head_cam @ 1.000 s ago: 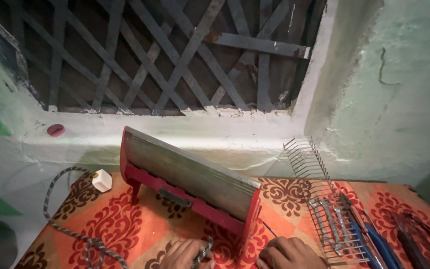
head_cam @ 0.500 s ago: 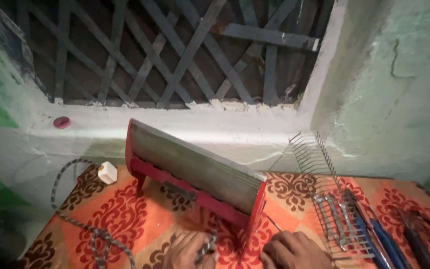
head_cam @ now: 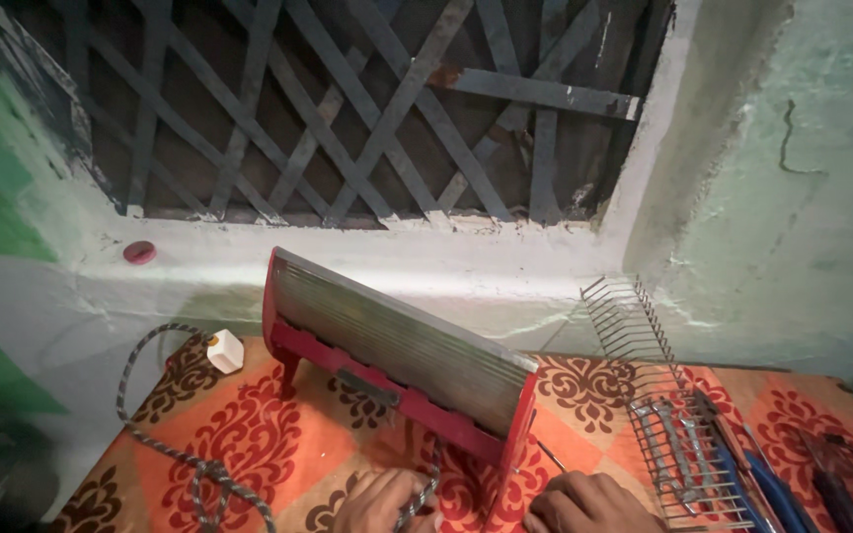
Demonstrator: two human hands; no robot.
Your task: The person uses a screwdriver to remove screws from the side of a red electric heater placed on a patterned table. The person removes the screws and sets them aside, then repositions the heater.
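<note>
A red electric room heater (head_cam: 397, 360) with a ribbed metal reflector stands on the patterned table, its back toward me. At the bottom edge my left hand (head_cam: 379, 501) rests by the heater's base, fingers curled around the braided power cord (head_cam: 425, 490). My right hand (head_cam: 584, 503) lies on the cloth beside the heater's right end, fingers bent; whether it holds anything is hidden. The cord loops left across the table to a white plug (head_cam: 225, 350).
A wire guard grille (head_cam: 644, 345) with wrenches (head_cam: 681, 456) and blue-handled tools (head_cam: 772, 489) on it lies at right. The red-orange patterned cloth (head_cam: 249, 444) covers the table. Behind are a window ledge with a small red cap (head_cam: 138, 253), a metal lattice (head_cam: 367, 109) and a green wall.
The view has tilted slightly, so the heater and hands sit a little higher and further right in frame. Both hands stay at the heater's base, the left still at the cord.
</note>
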